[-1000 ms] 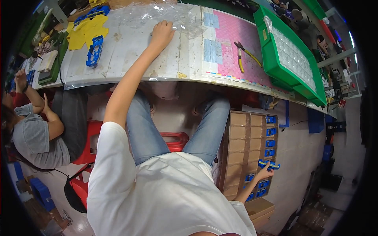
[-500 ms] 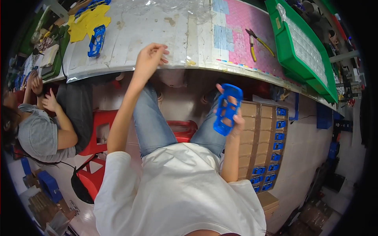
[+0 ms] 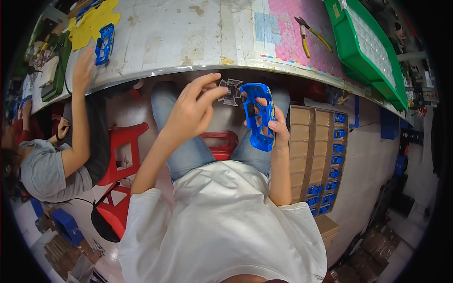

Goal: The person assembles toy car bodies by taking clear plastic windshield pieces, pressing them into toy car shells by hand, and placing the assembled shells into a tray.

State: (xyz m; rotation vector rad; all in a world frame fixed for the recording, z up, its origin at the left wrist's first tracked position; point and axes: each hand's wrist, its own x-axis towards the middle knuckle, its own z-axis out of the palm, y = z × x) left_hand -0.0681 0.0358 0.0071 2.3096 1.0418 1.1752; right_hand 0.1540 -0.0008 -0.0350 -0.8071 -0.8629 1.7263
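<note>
My right hand [image 3: 278,128] is closed around the side of a blue plastic toy car body [image 3: 258,118], held upright above my lap with its hollow inside and window openings showing. Just left of it, my left hand [image 3: 197,104] pinches a clear plastic car window piece [image 3: 231,92] at its fingertips. A small gap lies between the window piece and the car body. A second blue car body [image 3: 104,45] lies on the table at the far left, and a co-worker's hand [image 3: 84,66] is reaching beside it.
The white table [image 3: 165,37] edge runs just beyond my hands. Yellow-handled pliers [image 3: 309,37] lie on a pink sheet, beside a green tray [image 3: 351,56] of clear parts. At right stands a divided cardboard box [image 3: 302,141] with several blue cars. A red stool [image 3: 125,155] is at left.
My left hand has come back from the table edge toward the car body, now with the window piece showing. My right hand has turned the body. The co-worker's arm has stretched to the table.
</note>
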